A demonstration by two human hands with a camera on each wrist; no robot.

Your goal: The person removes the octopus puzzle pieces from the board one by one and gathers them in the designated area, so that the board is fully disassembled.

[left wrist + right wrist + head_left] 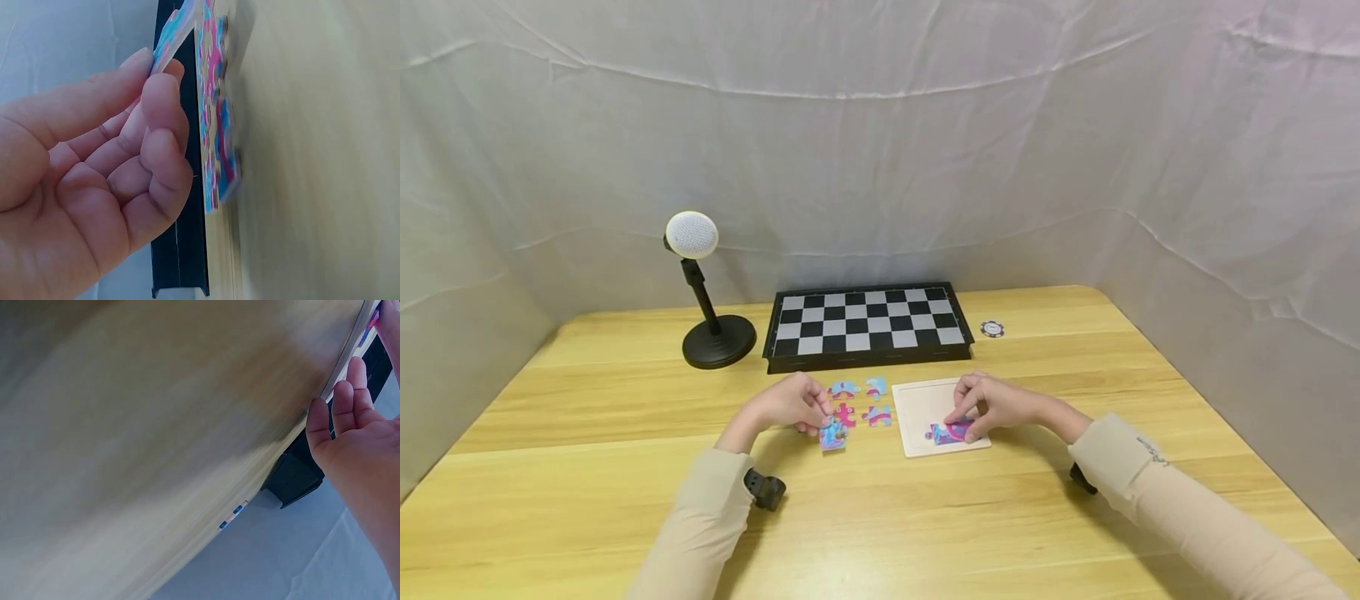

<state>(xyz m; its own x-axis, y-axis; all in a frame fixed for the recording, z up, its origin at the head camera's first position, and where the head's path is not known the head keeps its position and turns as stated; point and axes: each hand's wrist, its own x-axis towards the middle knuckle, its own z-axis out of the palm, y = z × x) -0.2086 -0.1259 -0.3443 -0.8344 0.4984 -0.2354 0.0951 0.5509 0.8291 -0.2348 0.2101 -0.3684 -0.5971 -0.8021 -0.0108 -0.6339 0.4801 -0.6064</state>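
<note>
My left hand point(793, 402) pinches a blue jigsaw piece point(832, 434) between thumb and fingertips, lifted over the table. The same piece point(172, 34) shows tilted in the left wrist view. Several loose pieces lie beside that hand, among them a pink piece point(845, 414) and a blue and pink one point(877, 416). At the right, a pale wooden puzzle tray point(917, 400) holds purple and pink pieces point(942, 434) along its lower edge. My right hand point(992, 403) reaches over the tray, its thumb and index finger around a pink and purple piece point(958, 430) at the lower right corner.
A folding chessboard point(868, 321) with black sides stands behind the pieces. Left of it is a microphone-like device point(692, 235) on a round black base point(718, 342). A poker chip point(992, 329) lies right of the board. Grey cloth point(880, 167) surrounds the wooden table point(880, 517).
</note>
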